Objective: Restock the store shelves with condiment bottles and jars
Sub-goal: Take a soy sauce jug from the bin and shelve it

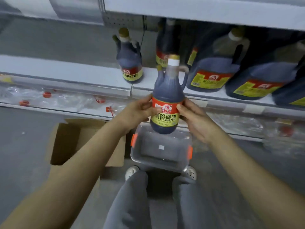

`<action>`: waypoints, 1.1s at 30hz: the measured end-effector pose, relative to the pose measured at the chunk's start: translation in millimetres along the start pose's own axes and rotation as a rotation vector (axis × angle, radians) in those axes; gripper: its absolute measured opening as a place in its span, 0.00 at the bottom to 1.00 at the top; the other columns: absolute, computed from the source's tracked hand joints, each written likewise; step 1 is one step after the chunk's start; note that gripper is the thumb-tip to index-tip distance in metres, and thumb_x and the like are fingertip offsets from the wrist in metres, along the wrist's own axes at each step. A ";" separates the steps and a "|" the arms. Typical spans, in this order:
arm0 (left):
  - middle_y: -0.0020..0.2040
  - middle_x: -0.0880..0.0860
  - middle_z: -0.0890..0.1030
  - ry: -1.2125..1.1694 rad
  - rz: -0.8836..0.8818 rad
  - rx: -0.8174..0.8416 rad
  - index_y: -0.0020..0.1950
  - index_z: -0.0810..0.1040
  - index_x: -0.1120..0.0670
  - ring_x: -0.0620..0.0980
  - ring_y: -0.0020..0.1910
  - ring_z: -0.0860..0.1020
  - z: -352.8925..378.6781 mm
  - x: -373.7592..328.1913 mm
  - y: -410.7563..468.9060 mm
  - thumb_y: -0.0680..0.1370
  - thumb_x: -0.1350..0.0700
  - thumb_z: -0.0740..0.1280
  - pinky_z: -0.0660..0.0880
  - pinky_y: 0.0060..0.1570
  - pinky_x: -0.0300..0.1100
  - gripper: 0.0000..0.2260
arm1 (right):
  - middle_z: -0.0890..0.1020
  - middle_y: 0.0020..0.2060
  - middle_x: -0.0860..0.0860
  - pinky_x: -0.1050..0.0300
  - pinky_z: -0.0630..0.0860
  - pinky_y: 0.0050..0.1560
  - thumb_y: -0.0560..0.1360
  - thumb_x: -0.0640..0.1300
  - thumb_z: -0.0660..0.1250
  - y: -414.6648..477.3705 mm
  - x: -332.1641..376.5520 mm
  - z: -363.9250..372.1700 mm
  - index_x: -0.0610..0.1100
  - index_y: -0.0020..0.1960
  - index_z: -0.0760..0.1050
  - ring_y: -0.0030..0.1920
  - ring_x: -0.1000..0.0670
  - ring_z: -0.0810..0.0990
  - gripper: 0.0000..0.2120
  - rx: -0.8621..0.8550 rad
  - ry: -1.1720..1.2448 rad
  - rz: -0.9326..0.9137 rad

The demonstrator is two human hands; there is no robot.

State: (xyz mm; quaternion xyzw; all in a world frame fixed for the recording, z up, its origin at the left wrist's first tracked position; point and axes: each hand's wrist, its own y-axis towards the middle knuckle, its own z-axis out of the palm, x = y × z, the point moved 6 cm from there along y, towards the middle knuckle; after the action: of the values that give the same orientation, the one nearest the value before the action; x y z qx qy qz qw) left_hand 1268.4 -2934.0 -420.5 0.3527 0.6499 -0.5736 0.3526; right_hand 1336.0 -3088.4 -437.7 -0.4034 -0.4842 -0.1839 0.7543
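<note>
Bottle (166,96) of dark soy sauce, cap up and red-and-yellow label toward the camera, hangs in the air just in front of the shelf (66,70) edge, directly above the bin (165,161) on the floor. Both hands hold it at the label band: the left hand (135,114) wraps its left side and the right hand (196,120) its right, fingers curled round the body, thumbs at the front.

On the shelf behind stands a twin (131,63) of the same shape, then a tall bottle (166,43), then big jugs (212,73) to the right. Left of the twin the shelf board is bare. Below, a lower shelf carries clear bottles (47,95) with red caps, blurred. A box (69,141) sits open on the floor left of the bin.

The step in hand looks like placing: the bottle is lifted to shelf height but not yet set down. The next move likely calls for carrying it forward over the front lip and lowering it upright beside the twin, label outward. The side handle should stay clear of the neighbours, and a hand should steady it until the base sits flat.
</note>
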 end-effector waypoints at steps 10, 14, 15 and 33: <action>0.61 0.47 0.80 0.066 0.108 0.065 0.71 0.68 0.49 0.45 0.59 0.78 -31.5 -23.1 95.5 0.79 0.55 0.65 0.80 0.50 0.41 0.20 | 0.78 0.60 0.59 0.58 0.76 0.56 0.82 0.43 0.58 89.2 23.7 -23.7 0.51 0.70 0.66 0.58 0.59 0.77 0.18 -0.053 -0.127 -0.099; 0.66 0.49 0.76 0.018 0.122 0.047 0.73 0.65 0.49 0.48 0.63 0.75 -36.9 -18.8 119.2 0.79 0.57 0.65 0.78 0.56 0.45 0.23 | 0.75 0.62 0.57 0.63 0.76 0.56 0.82 0.41 0.58 116.0 29.0 -27.7 0.50 0.76 0.59 0.61 0.59 0.75 0.24 -0.016 -0.167 -0.135; 0.67 0.50 0.75 -0.011 0.127 0.046 0.73 0.64 0.50 0.48 0.63 0.75 -36.6 -16.9 123.6 0.79 0.58 0.64 0.78 0.57 0.47 0.23 | 0.75 0.63 0.56 0.65 0.76 0.55 0.82 0.40 0.58 121.9 29.1 -28.5 0.49 0.76 0.58 0.61 0.59 0.75 0.24 -0.003 -0.173 -0.144; 0.68 0.58 0.75 -0.197 0.193 -0.097 0.75 0.61 0.59 0.53 0.67 0.73 -36.2 -0.8 170.6 0.70 0.67 0.66 0.71 0.66 0.47 0.34 | 0.62 0.76 0.53 0.54 0.62 0.74 0.82 0.38 0.57 157.7 4.7 -41.6 0.53 0.79 0.45 0.74 0.54 0.63 0.32 -0.055 -0.120 -0.093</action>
State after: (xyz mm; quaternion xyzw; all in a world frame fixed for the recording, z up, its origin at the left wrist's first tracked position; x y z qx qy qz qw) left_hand 1414.0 -2882.1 -501.2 0.3383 0.6022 -0.5366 0.4848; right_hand 1467.8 -3024.9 -510.0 -0.4114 -0.5416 -0.2075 0.7031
